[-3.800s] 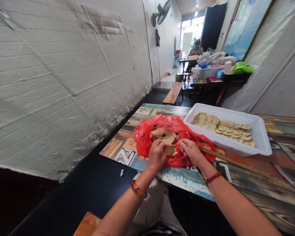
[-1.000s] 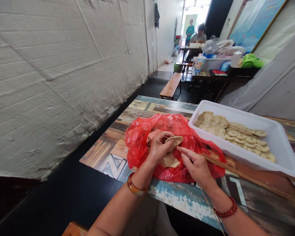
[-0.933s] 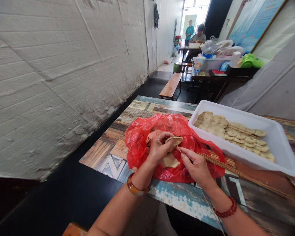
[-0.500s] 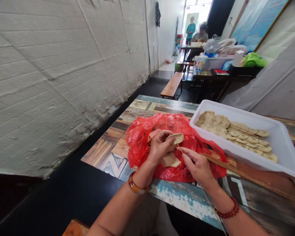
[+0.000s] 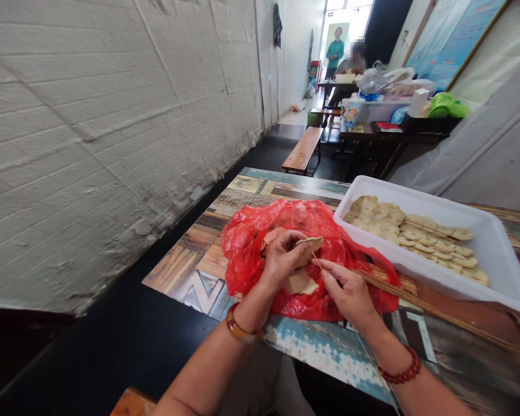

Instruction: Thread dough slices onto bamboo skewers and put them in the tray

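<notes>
My left hand (image 5: 283,257) pinches a flat, pale beige food slice (image 5: 308,247) above a crumpled red plastic bag (image 5: 247,254). A thin bamboo skewer (image 5: 316,259) is held in the fingers of my right hand (image 5: 344,289), its tip at the slice's lower edge. Whether the tip has gone in, I cannot tell. The skewer's long end runs back under my right wrist. More pale slices (image 5: 301,282) lie on the bag below my left hand. Several loose skewers (image 5: 433,309) rest on the table to the right of my right hand.
A white plastic tub (image 5: 502,248) at the right holds rows of skewered slices (image 5: 416,234). The patterned table (image 5: 190,260) stands beside a white wall (image 5: 112,127). Beyond it are a wooden bench (image 5: 304,149), a cluttered second table (image 5: 372,134) and a seated person (image 5: 354,62).
The slice in my left hand has tilted, so its face shows narrower and more edge-on. Both hands keep nearly the same place.
</notes>
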{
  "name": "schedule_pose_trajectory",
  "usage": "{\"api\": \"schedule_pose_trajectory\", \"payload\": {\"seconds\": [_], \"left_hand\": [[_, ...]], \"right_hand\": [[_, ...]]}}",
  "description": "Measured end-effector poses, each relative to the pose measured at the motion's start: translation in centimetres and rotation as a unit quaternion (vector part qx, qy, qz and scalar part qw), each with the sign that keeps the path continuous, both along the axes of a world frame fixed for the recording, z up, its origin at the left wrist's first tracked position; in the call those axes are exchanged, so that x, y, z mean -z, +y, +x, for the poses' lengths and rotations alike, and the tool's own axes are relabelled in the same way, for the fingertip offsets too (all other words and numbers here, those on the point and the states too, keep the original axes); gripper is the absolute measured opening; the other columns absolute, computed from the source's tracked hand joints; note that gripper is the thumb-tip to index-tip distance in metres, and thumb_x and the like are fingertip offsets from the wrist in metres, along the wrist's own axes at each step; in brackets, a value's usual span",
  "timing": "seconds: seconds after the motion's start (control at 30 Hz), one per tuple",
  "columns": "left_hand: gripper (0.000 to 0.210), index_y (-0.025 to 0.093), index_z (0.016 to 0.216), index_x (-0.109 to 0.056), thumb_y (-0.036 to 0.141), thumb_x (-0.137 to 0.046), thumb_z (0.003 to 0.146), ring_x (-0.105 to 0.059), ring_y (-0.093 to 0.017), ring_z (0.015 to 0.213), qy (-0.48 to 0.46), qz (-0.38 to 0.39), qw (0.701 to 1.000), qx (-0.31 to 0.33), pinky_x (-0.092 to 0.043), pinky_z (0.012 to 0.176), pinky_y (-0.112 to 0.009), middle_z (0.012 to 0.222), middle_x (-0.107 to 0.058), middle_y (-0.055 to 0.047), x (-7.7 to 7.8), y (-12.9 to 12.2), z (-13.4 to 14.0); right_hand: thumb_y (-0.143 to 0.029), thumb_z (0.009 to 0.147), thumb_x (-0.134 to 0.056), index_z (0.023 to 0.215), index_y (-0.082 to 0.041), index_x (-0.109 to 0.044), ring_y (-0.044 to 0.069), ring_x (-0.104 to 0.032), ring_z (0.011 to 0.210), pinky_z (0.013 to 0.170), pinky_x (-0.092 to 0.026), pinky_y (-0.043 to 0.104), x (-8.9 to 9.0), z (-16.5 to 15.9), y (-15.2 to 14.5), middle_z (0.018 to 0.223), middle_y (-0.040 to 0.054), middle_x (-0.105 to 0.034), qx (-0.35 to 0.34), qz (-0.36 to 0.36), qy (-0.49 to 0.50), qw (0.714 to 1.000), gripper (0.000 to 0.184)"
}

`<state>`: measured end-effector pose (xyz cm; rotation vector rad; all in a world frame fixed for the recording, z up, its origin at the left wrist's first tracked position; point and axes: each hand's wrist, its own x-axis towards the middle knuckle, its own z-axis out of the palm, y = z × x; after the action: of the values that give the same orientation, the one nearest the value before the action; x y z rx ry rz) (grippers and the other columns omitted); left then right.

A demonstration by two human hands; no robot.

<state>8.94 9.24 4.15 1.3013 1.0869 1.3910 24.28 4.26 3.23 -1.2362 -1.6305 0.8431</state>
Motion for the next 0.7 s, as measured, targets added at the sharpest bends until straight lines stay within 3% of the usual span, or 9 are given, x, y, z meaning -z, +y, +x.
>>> {"api": "schedule_pose_trajectory", "payload": {"seconds": [0.23,0.7], "left_hand": [[0.01,0.018,0.075,-0.064,0.026,-0.068,0.07,-0.054,-0.013,0.072,-0.007,0.008,1.0,0.001,-0.042,0.068,-0.024,0.076,-0.061,-0.001,-0.5,-0.3,0.2],[0.02,0.017,0.076,-0.061,0.034,-0.069,0.07,-0.053,-0.011,0.057,-0.047,-0.015,0.996,0.079,-0.04,0.055,-0.023,0.065,-0.06,0.001,-1.1,-0.7,0.6]], "right_hand": [[-0.025,0.084,-0.051,0.104,-0.02,-0.071,0.022,-0.069,0.094,0.085,-0.055,0.036,0.2,0.0,0.0,0.102,0.0054,-0.073,0.001,-0.001,-0.001,1.0,0.029],[-0.028,0.084,-0.05,0.104,-0.016,-0.071,0.023,-0.069,0.093,0.085,-0.055,0.036,0.5,0.1,0.2,0.102,0.0083,-0.073,0.008,0.004,-0.02,1.0,0.031]]}}
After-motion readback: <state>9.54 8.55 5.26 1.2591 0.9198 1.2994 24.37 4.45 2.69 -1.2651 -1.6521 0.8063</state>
